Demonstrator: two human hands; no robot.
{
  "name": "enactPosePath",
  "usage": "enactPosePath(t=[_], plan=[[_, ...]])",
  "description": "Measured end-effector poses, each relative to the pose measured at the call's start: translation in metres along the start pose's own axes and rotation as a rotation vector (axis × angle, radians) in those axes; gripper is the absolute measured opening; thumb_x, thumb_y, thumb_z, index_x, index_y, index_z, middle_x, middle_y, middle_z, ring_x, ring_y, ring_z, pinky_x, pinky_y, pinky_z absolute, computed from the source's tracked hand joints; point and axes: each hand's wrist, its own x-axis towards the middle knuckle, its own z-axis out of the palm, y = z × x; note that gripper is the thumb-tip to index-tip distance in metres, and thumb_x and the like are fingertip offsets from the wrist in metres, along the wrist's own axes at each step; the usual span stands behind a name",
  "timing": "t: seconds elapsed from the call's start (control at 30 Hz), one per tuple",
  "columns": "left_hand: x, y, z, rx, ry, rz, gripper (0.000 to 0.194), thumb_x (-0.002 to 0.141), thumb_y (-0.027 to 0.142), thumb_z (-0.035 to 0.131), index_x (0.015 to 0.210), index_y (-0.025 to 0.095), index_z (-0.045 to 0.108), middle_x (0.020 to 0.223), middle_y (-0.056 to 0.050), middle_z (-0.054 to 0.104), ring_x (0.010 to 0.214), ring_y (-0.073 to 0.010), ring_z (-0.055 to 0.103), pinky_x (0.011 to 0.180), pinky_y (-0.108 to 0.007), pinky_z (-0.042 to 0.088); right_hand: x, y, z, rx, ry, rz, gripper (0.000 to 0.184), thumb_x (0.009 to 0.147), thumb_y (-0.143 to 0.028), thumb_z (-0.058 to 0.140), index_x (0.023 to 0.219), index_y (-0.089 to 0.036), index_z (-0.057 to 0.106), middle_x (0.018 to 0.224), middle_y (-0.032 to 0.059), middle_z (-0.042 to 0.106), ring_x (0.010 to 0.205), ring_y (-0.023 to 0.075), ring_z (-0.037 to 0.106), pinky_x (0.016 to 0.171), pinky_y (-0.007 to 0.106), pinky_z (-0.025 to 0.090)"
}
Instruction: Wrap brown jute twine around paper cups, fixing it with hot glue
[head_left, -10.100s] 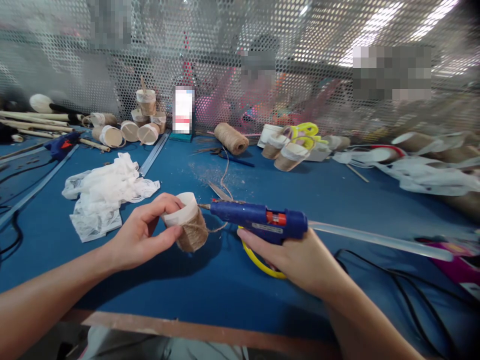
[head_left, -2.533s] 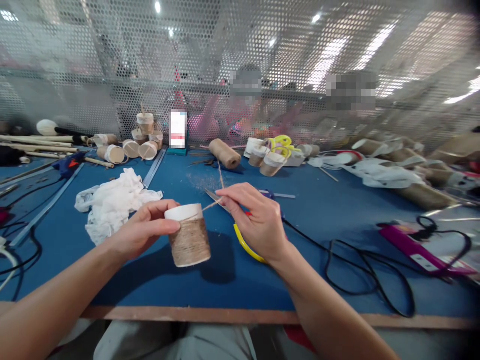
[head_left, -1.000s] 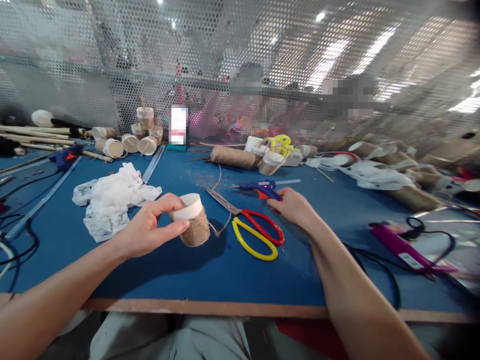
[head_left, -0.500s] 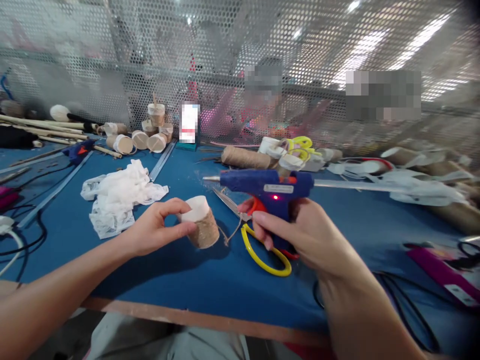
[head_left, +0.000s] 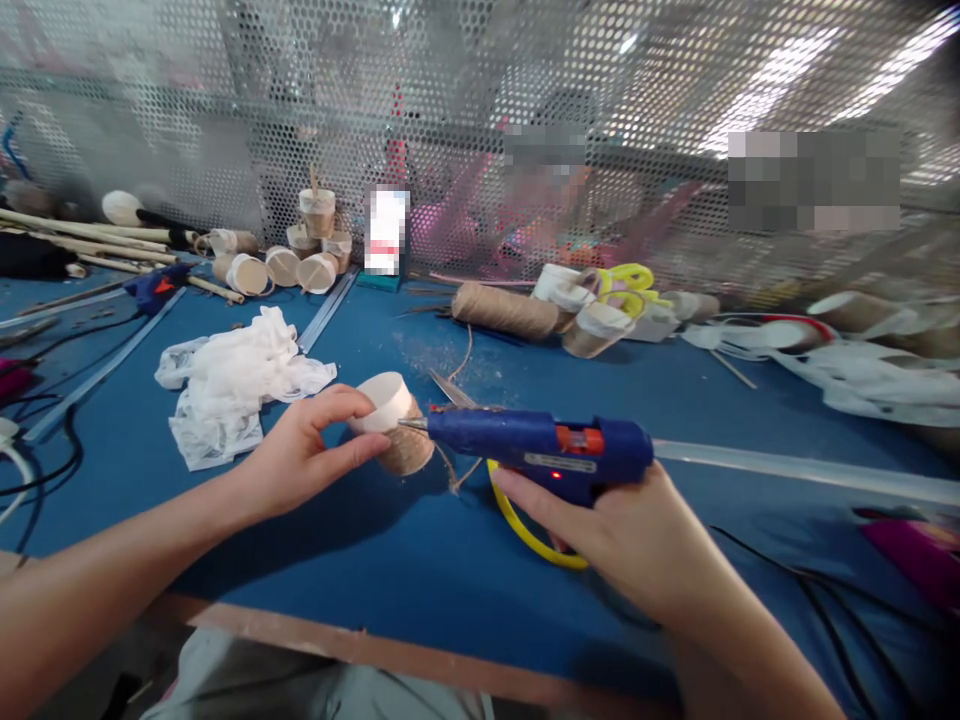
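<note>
My left hand (head_left: 315, 445) pinches a small cup (head_left: 409, 452) by its white rim; brown twine or burlap covers its lower part, and it tilts toward the right. In my right hand (head_left: 592, 515) is a blue glue gun (head_left: 510, 440) with a red light on its side. The gun's metal nozzle points left and meets the cup's side, though I cannot tell whether it touches. A clear glue stick (head_left: 795, 470) sticks out of its back. Beneath the gun lie yellow-handled scissors (head_left: 525, 530), partly hidden. A loose strand of twine (head_left: 465, 475) trails beside the cup.
Crumpled white fabric (head_left: 232, 375) lies left of the cup. Farther back are several wrapped cups (head_left: 316, 270), a phone (head_left: 387, 232), a twine spool (head_left: 502, 310) and yellow ribbon (head_left: 626, 285). A second glue gun (head_left: 159, 288) rests at left. Black cables (head_left: 810, 590) run at right.
My right hand has lowered the glue gun and turned it, bringing the nozzle from above the cup down to its side. My left hand keeps its hold on the cup, which has shifted slightly.
</note>
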Motion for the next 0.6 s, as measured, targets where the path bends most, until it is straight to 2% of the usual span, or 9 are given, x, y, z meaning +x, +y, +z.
enactPosePath(t=[0.1, 0.2, 0.3, 0.43, 0.53, 0.6], plan=[[-0.0005, 0.0005, 0.0004, -0.013, 0.001, 0.017, 0.016, 0.079, 0.025, 0.054, 0.082, 0.01, 0.061, 0.088, -0.01, 0.06, 0.083, -0.0186, 0.055, 0.075, -0.03, 0.043, 0.0005, 0.0041, 0.0033, -0.074, -0.004, -0.081, 0.014, 0.074, -0.032, 0.055, 0.073, -0.025, 0.067, 0.063, -0.0016, 0.07, 0.061, 0.0187, 0.066, 0.055, 0.024, 0.054], [-0.0006, 0.0009, 0.0008, -0.023, 0.008, 0.019, 0.016, 0.079, 0.025, 0.055, 0.083, 0.011, 0.061, 0.088, -0.01, 0.061, 0.084, -0.0191, 0.055, 0.075, -0.031, 0.043, 0.0, 0.0066, 0.0053, -0.148, 0.024, -0.117, 0.02, 0.077, -0.032, 0.05, 0.075, -0.024, 0.068, 0.069, -0.0005, 0.071, 0.066, 0.0193, 0.068, 0.058, 0.025, 0.055], [-0.0007, 0.0016, 0.0008, -0.031, 0.012, 0.01, 0.015, 0.079, 0.025, 0.055, 0.082, 0.011, 0.061, 0.088, -0.01, 0.061, 0.083, -0.0191, 0.055, 0.076, -0.032, 0.043, -0.0007, 0.008, 0.0054, -0.193, -0.009, -0.135, 0.021, 0.078, -0.032, 0.049, 0.081, -0.025, 0.068, 0.077, -0.0001, 0.071, 0.074, 0.0202, 0.068, 0.064, 0.027, 0.056], [-0.0013, 0.0029, 0.0007, -0.044, 0.012, -0.009, 0.016, 0.079, 0.025, 0.054, 0.081, 0.011, 0.06, 0.088, -0.01, 0.061, 0.082, -0.0186, 0.055, 0.074, -0.031, 0.042, -0.0001, 0.0073, 0.0051, -0.186, 0.02, -0.12, 0.021, 0.079, -0.031, 0.048, 0.083, -0.026, 0.068, 0.079, 0.0001, 0.071, 0.076, 0.021, 0.068, 0.066, 0.028, 0.056], [-0.0016, 0.0032, 0.0007, -0.054, 0.006, -0.023, 0.016, 0.079, 0.025, 0.054, 0.081, 0.01, 0.061, 0.088, -0.01, 0.061, 0.082, -0.0186, 0.056, 0.074, -0.03, 0.042, 0.0011, 0.0043, 0.0052, -0.175, 0.029, -0.164, 0.021, 0.078, -0.028, 0.048, 0.082, -0.027, 0.069, 0.081, 0.0002, 0.072, 0.078, 0.0213, 0.068, 0.07, 0.028, 0.055], [-0.0016, 0.0032, 0.0008, -0.068, 0.0, -0.031, 0.016, 0.079, 0.025, 0.054, 0.082, 0.011, 0.061, 0.087, -0.009, 0.061, 0.081, -0.0183, 0.056, 0.074, -0.03, 0.042, 0.0013, 0.003, 0.0061, -0.163, 0.041, -0.202, 0.021, 0.078, -0.027, 0.048, 0.076, -0.027, 0.069, 0.077, 0.0005, 0.072, 0.073, 0.0211, 0.068, 0.067, 0.028, 0.055]])
